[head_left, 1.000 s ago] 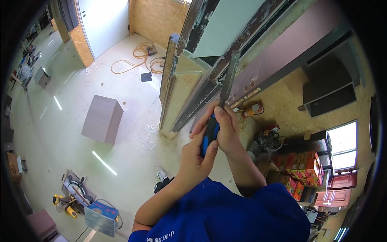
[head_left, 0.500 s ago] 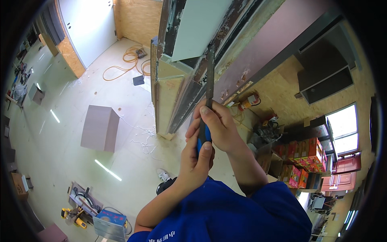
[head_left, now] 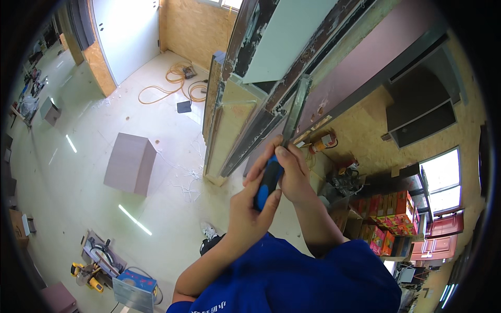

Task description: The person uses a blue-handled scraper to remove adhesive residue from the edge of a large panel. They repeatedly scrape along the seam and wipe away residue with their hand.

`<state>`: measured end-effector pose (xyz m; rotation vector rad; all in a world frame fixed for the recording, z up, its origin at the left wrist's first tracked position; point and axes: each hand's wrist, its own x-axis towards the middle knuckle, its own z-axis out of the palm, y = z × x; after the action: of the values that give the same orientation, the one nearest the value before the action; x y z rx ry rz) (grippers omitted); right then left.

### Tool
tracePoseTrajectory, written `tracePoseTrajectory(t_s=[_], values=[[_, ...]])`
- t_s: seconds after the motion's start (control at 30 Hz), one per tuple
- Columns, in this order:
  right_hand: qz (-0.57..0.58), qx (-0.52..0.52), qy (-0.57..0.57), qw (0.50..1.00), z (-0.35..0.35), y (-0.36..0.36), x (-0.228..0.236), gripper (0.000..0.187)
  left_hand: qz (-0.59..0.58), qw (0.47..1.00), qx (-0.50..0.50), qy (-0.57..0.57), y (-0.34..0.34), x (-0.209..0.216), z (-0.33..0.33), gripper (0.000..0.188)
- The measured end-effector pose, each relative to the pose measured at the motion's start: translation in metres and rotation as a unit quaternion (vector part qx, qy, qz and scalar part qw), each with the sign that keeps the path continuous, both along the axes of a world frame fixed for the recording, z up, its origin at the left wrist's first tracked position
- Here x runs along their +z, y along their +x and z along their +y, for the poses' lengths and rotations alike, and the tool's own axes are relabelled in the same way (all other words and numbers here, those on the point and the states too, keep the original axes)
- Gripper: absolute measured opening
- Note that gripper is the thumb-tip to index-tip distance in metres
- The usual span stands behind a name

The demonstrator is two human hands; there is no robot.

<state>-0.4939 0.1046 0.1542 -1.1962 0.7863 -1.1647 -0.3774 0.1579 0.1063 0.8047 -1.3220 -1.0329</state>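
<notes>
A flat file (head_left: 296, 110) with a long grey metal blade and a blue-and-black handle points up and away from me. My left hand (head_left: 247, 207) is wrapped around the lower handle. Higher up, my right hand (head_left: 295, 175) is closed on the handle where it meets the blade, its thumb on top. Beyond lies a row of standing door panels (head_left: 240, 109) with scuffed, white-smeared dark edges. The blade overlaps those edges near a pinkish panel (head_left: 360, 57); whether it touches them I cannot tell.
A grey box-shaped block (head_left: 130, 163) stands on the floor to the left. An orange hose (head_left: 175, 73) lies coiled farther off. A saw (head_left: 102, 255) and a blue box (head_left: 138, 281) are at the lower left. Stacked colourful cartons (head_left: 391, 208) and a fire extinguisher (head_left: 324, 142) are at the right.
The file's blade has swung to the right and now shows its broad, shiny face. Both hands keep their hold on the handle. The whole view has shifted slightly.
</notes>
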Motion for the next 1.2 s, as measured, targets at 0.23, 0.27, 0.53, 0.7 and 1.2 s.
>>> tracePoseTrajectory(t_s=[0.23, 0.27, 0.53, 0.7, 1.2], values=[[-0.053, 0.056, 0.015, 0.997, -0.017, 0.009, 0.005, 0.034, -0.018, 0.999, 0.004, 0.050, 0.008, 0.015, 0.005, 0.045], [-0.053, 0.057, 0.011, 0.997, -0.019, 0.010, 0.005, 0.035, -0.049, 0.998, 0.006, 0.031, 0.011, 0.014, 0.002, 0.049], [0.025, -0.022, -0.066, 0.997, -0.031, 0.029, 0.015, 0.030, 0.064, 0.971, -0.108, 0.202, 0.056, 0.037, -0.007, 0.052], [0.017, 0.001, -0.060, 0.998, -0.032, 0.030, 0.013, 0.030, 0.031, 0.984, -0.077, 0.155, 0.053, 0.030, -0.010, 0.054], [-0.019, -0.025, -0.038, 0.999, -0.027, 0.039, -0.026, 0.034, -0.079, 0.991, -0.005, 0.111, 0.056, 0.010, -0.005, 0.051]])
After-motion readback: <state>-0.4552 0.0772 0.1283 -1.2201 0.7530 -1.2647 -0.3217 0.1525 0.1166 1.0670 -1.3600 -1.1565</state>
